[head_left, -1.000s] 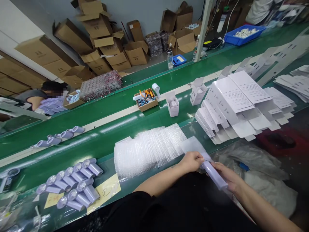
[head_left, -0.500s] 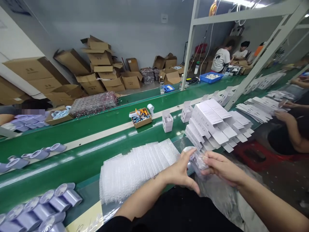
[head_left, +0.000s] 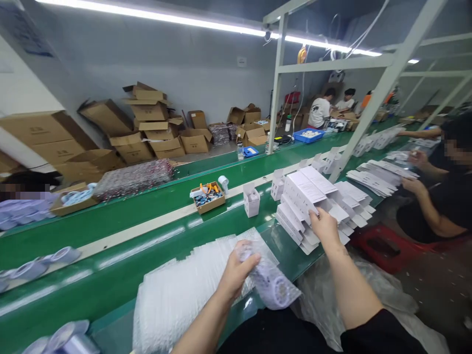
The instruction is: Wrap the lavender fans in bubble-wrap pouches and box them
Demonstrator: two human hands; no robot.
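My left hand [head_left: 238, 271] is closed round a small lilac fan wrapped in a bubble-wrap bag [head_left: 271, 285], held just above the near edge of the green conveyor belt [head_left: 147, 236]. My right hand [head_left: 324, 223] reaches forward onto the stack of flat white cartons [head_left: 308, 194], fingers curled on the top ones. A fanned pile of bubble-wrap bags [head_left: 177, 290] lies on the belt to the left of my left hand.
Lilac fans [head_left: 68, 337] lie at the near left, more fans [head_left: 47, 260] farther up the belt. Two folded white boxes [head_left: 251, 199] and a cardboard parts box [head_left: 206, 195] stand mid-belt. A seated person [head_left: 442, 196] works at the right; brown cartons [head_left: 147, 123] are piled behind.
My right hand has let go of the wrapped fan and moved forward to the carton stack. My left hand now holds the bagged fan alone. The view has tilted up.
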